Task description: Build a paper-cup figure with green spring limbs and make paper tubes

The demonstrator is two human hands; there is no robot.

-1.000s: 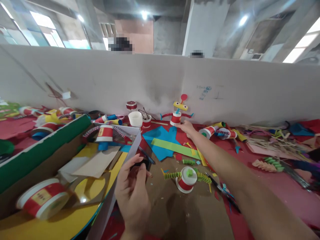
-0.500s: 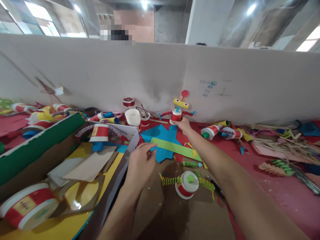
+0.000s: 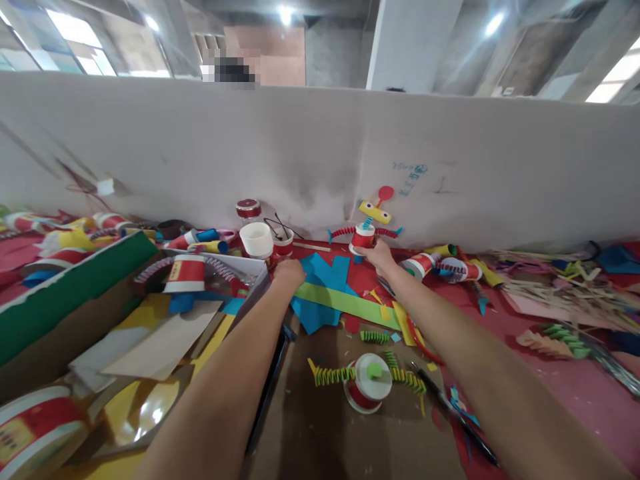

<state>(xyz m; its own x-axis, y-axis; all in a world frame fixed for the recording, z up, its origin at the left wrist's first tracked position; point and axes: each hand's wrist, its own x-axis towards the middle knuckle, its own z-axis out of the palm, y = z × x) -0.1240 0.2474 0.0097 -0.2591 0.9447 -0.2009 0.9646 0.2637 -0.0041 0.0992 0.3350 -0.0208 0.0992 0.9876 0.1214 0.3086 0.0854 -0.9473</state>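
My right hand (image 3: 379,257) grips a paper-cup figure (image 3: 363,235) by its cup, close to the white partition. The figure has red folded-paper arms, blue hands, a yellow head with two eyes and a red disc on top. My left hand (image 3: 289,275) is closed beside the box's corner, below a red-and-white cup (image 3: 283,243); its fingertips are hidden. Between my arms, a second paper-cup figure (image 3: 370,383) with green and yellow folded arms stands on brown cardboard (image 3: 325,427). Blue paper (image 3: 315,313) and a green strip (image 3: 350,304) lie beyond it.
An open box (image 3: 65,297) on the left holds paper sheets, paper cups and a figure. White cup (image 3: 256,239) and red-lidded jar (image 3: 249,209) stand behind. A black pen (image 3: 450,410) lies by my right forearm. Cup figures (image 3: 425,265) and paper strips (image 3: 560,273) lie right.
My left hand has moved forward, away from me, to the box's far corner, and its fingers have closed up. The figure in my right hand has shifted slightly to the right.
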